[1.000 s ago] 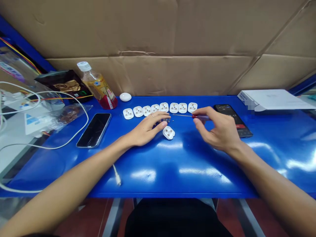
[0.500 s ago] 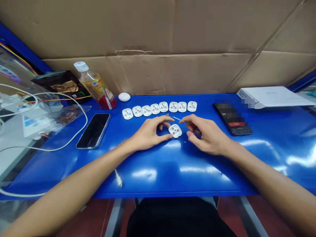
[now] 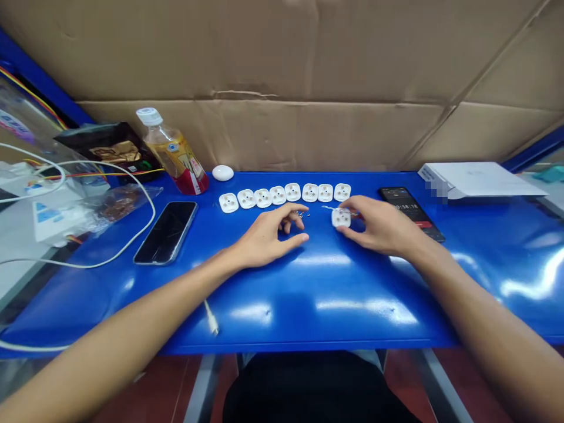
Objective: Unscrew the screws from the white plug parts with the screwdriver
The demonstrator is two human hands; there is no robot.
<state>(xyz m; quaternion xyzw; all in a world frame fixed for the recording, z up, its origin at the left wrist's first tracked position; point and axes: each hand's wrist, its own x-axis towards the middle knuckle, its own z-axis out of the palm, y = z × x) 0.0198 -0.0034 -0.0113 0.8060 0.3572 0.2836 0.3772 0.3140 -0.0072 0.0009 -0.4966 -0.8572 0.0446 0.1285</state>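
- Along the far edge of the blue table, a row of eight white plug bodies lies in a line, and everything below is placed from that row.
- Just below the row's right end, a loose plug body sits on the table, gripped by the right hand, with fingers over its top and the thumb along its lower side.
- A thin screwdriver shaft runs from those fingers across the top of that plug body; its handle is hidden.
- Just below the row's middle, the left hand rests with its fingers apart, holding nothing visible. Its fingertips are beside a small cluster of tiny screws.
- Left of the row stand a bottle with yellow liquid and a small white round object. A phone lies below them.
- Right of the row, a second phone lies just past the right hand, and a white box sits farther off.
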